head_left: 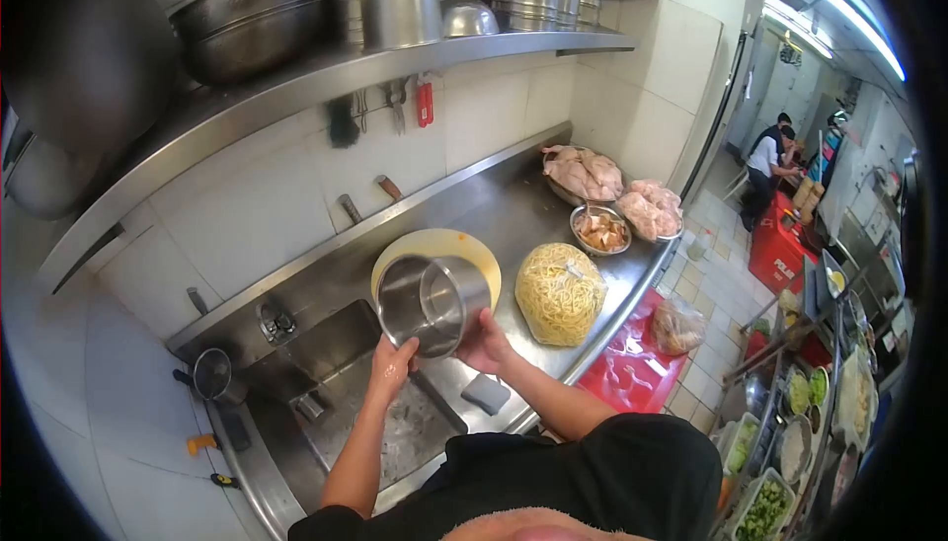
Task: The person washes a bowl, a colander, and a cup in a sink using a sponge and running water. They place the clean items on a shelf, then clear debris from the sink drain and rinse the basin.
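A shiny metal pot (pixel 464 289) is tilted on its side between my hands, its open mouth facing left. My left hand (pixel 393 361) grips its lower left rim, thumb on the edge. On the right, my right hand (pixel 484 344) holds the pot's outer wall near its base. Directly behind the pot sits a large pale yellow bowl (pixel 434 242), partly hidden by it. A bag of yellow noodles (pixel 560 294) rests on the steel counter to the right. A grey sponge or cloth (pixel 486 394) lies just below my right hand.
The sink (pixel 385 442) is below left, with a faucet (pixel 276 322). Bowls of raw meat (pixel 585 174) stand at the counter's far right end. Overhead runs a shelf (pixel 296 87) of metal pots. Beyond, two people (pixel 768 161) are near a red bin (pixel 780 245).
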`<action>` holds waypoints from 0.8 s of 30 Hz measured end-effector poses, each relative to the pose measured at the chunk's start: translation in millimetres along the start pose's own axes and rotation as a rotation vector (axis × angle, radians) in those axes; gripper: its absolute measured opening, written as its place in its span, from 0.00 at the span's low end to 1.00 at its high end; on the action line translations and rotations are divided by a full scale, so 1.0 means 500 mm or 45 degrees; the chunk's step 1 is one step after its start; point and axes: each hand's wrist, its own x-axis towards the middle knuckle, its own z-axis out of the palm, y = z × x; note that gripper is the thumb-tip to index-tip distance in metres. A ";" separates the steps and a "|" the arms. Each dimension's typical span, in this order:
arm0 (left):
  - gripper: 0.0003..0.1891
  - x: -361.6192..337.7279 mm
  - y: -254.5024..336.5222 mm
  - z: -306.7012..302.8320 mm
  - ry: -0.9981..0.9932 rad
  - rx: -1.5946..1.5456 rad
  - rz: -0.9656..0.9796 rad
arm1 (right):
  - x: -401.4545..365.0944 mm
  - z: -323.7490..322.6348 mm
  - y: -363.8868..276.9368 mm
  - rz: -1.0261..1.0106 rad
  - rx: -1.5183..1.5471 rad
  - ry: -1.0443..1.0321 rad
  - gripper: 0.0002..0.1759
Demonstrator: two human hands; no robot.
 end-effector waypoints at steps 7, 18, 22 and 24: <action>0.22 0.065 0.090 0.182 -0.144 0.193 0.122 | -0.028 -0.022 -0.253 -0.173 0.026 -0.189 0.27; 0.28 0.095 -0.153 0.331 -0.403 0.660 -0.074 | -0.131 -0.143 -0.584 -0.440 -0.008 -0.137 0.38; 0.23 0.058 -0.255 0.294 -0.257 0.726 -0.280 | -0.098 -0.174 -0.733 -0.739 -0.026 -0.184 0.35; 0.22 0.037 -0.286 0.291 -0.178 0.770 -0.262 | -0.084 -0.149 -0.821 -0.878 -0.091 -0.129 0.30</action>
